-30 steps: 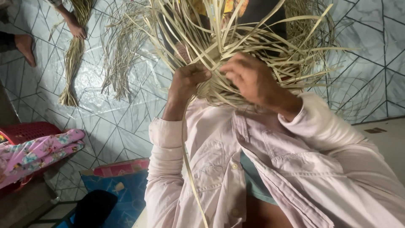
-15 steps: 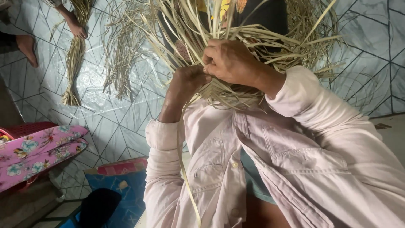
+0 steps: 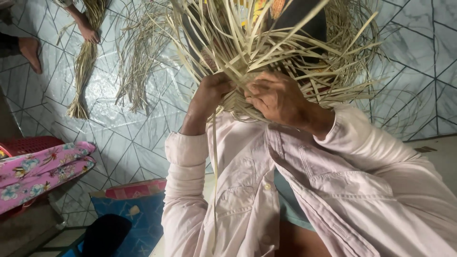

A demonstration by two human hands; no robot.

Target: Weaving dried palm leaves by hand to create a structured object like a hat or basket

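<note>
I hold a partly woven piece of pale straw strips up in front of my chest, its loose ends fanning outward. My left hand is closed on the woven edge at its lower left. My right hand pinches strips on the weave just to the right of the left hand, the two nearly touching. One long loose strip hangs down from the left hand over my pale pink shirt.
Loose straw bundles lie on the tiled floor. At top left another person's hand rests on a straw bundle, with a foot nearby. A floral pink cloth and red basket sit at left.
My right hand, which had risen onto the top of the weave, has come back down and to the right onto its lower edge. The left hand stays put; the hanging strip swings slightly.
</note>
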